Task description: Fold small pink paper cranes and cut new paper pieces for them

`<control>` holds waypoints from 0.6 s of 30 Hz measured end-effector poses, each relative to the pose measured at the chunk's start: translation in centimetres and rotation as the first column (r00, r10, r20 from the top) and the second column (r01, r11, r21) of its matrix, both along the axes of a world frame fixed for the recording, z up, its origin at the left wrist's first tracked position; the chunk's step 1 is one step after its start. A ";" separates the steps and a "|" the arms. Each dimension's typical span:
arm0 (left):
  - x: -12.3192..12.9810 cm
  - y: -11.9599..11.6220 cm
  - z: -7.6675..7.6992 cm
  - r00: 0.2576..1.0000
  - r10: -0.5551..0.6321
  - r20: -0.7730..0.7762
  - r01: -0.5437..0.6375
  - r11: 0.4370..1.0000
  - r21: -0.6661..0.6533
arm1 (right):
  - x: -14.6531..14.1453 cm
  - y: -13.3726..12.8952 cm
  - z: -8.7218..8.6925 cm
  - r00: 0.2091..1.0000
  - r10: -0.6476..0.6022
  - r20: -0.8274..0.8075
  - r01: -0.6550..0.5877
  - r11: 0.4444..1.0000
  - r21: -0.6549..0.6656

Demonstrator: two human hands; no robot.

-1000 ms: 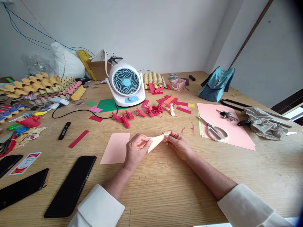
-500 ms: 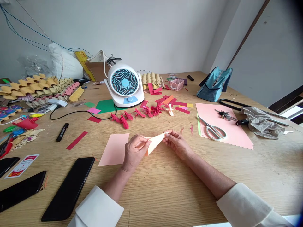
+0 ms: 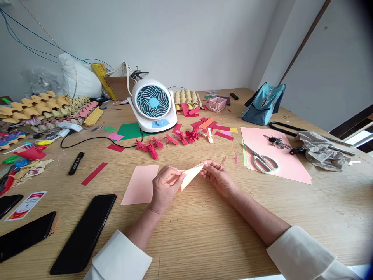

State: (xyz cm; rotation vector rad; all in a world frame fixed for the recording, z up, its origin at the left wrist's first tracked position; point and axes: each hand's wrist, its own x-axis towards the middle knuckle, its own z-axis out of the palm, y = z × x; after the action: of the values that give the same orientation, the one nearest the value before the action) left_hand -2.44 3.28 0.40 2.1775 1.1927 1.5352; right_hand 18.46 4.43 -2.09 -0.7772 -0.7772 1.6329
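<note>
Left hand point(image 3: 163, 187) and right hand point(image 3: 220, 181): each pinches the folded cream paper point(image 3: 190, 177) between thumb and fingers, the left at its left end, the right at its upper right tip. The paper is held above the table point(image 3: 186, 245), inward of the near edge. Caution: uneven pull could skew the crease or tear the pinched tip; a slack thumb could let the fold spring open.

Surface, near to far: a large black phone point(image 3: 84, 233) lies toward the near left corner. A pink sheet point(image 3: 138, 186) lies flat beside the left hand. Scissors point(image 3: 264, 162) overlap the left side of a pink stack point(image 3: 288, 165), toward the right edge. Red paper flowers point(image 3: 152, 150) lie in front of the white fan point(image 3: 145, 123). If the fan runs (cannot be confirmed), airflow could shift loose pieces. An egg tray point(image 3: 188, 98) sits near the far edge.

Room: a pale wall point(image 3: 204, 46) rises behind the table
</note>
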 end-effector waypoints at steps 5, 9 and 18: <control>0.0 0.0 -0.1 1.000 -0.005 -0.003 0.005 1.000 0.015 | 0.0 0.0 -0.1 1.000 -0.007 0.000 0.007 1.000 0.000; 0.0 0.0 -0.1 1.000 -0.005 -0.009 0.005 1.000 0.022 | 0.0 0.0 -0.1 1.000 -0.018 -0.001 0.018 1.000 0.000; 0.0 0.0 -0.1 1.000 -0.009 -0.010 0.009 0.999 0.037 | 0.0 0.1 -0.1 0.999 -0.041 -0.023 0.041 0.999 0.002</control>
State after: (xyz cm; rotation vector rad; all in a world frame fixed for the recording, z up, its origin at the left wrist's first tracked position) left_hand -2.48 3.32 0.25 2.2129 1.1646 1.5576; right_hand 18.42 4.54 -2.19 -0.7672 -0.7419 1.6012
